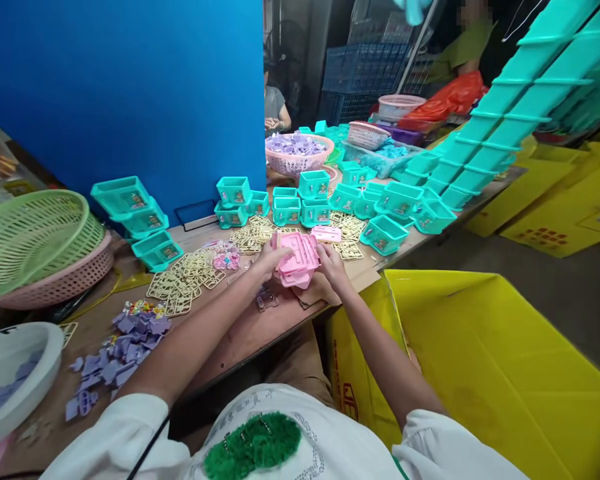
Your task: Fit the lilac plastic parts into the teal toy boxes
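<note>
Both my hands hold a pink plastic box-like piece [299,257] above the table's front edge. My left hand [275,259] grips its left side, with the thumb lying over the top face. On the right side, the fingers of my right hand [331,264] are closed against it. Just behind it lies another flat pink piece [326,234]. Cream lattice pieces [193,277] are heaped to the left, with a small pink-and-clear packet [227,257] beside them. A small clear piece [266,300] rests under my left wrist.
Turquoise bins [286,208] stand along the table, and tall nested stacks [510,113] lean at the right. Purple pieces [130,347] lie at left near green and pink baskets [35,240]. An open yellow carton [480,347] stands by my right arm. Another person [276,110] sits behind the blue panel [130,87].
</note>
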A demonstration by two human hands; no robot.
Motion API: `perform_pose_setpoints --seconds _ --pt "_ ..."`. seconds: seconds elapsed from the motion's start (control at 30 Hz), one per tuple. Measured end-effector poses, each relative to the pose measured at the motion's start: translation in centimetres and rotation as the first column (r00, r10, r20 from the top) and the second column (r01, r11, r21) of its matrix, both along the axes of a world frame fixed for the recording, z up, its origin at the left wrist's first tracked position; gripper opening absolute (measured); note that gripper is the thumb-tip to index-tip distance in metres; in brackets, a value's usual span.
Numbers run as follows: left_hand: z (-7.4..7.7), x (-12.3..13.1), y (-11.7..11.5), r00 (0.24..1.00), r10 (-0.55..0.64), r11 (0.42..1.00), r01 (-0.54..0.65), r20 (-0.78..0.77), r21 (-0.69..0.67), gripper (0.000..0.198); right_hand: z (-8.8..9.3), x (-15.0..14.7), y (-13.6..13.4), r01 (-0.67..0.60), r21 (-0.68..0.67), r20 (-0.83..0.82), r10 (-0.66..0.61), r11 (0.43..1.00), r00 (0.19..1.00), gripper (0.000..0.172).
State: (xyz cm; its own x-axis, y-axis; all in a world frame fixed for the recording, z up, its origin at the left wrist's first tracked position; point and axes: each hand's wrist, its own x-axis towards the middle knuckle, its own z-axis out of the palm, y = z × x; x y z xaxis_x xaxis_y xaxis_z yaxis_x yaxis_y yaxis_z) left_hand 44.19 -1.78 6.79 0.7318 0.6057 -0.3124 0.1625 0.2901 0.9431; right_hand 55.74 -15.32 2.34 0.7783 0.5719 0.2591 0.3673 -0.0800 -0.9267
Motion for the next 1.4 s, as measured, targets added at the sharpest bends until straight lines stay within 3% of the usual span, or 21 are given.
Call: perform_pose_setpoints --seconds 0.1,0.2,0.4,0.5,0.63,0.73,0.87,1.0,1.13,1.27,1.4 --pt "-0.1 0.6 0.2 0.996 -0.094 0.995 0.093 -0.013 -0.029 0.06 -0.8 1.1 0.3 0.097 -0.091 0.127 -0.085 0.991 0.988 0.044" --pt "0.7 0.1 0.5 0.979 -0.199 0.977 0.196 -0.03 -0.081 0.051 -1.3 1.6 0.3 0.177 -0.138 0.224 -0.143 0.974 0.964 0.043" --pt "3.5 -4.6 4.1 0.97 -0.239 0.964 0.232 -0.046 -0.129 0.034 -1.3 1.0 -0.2 0.217 -0.093 0.329 -0.176 0.972 0.928 0.043" --pt "5.5 -9.2 5.9 0.991 -0.134 0.991 0.134 -0.001 -0.025 0.03 0.0 2.2 0.1 0.219 -0.012 0.367 -0.199 0.976 0.909 0.042" --pt "7.7 -16.8 6.5 0.997 0.063 0.982 -0.071 0.049 0.173 0.042 2.6 5.8 1.7 0.228 0.039 0.415 -0.223 0.973 0.882 0.042" --pt "8.2 -22.3 5.8 0.978 0.199 0.912 -0.208 0.062 0.353 0.041 4.1 8.4 3.7 0.243 0.026 0.488 -0.225 0.97 0.843 0.038" --pt "8.0 -27.4 3.5 0.907 0.418 0.764 -0.375 0.039 0.525 0.052 4.7 9.9 7.7 0.22 -0.1 0.594 -0.119 0.97 0.796 0.034" --pt "7.5 -30.2 1.0 0.878 0.478 0.767 -0.403 -0.025 0.499 0.048 4.5 9.7 12.7 0.157 -0.322 0.638 0.092 0.933 0.765 0.018" --pt "7.2 -33.2 -0.3 0.826 0.563 0.727 -0.473 -0.037 0.499 0.04 4.6 8.8 16.4 0.1 -0.487 0.622 0.265 0.867 0.737 0.03" --pt "6.3 -36.8 -1.1 0.737 0.675 0.654 -0.611 0.02 0.445 0.041 5.5 8.3 17.9 0.02 -0.536 0.61 0.371 0.844 0.7 0.019" --pt "4.9 -38.9 -1.5 0.66 0.748 0.594 -0.709 0.063 0.379 0.039 7.7 7.2 17.7 -0.067 -0.503 0.618 0.412 0.862 0.67 0.025"
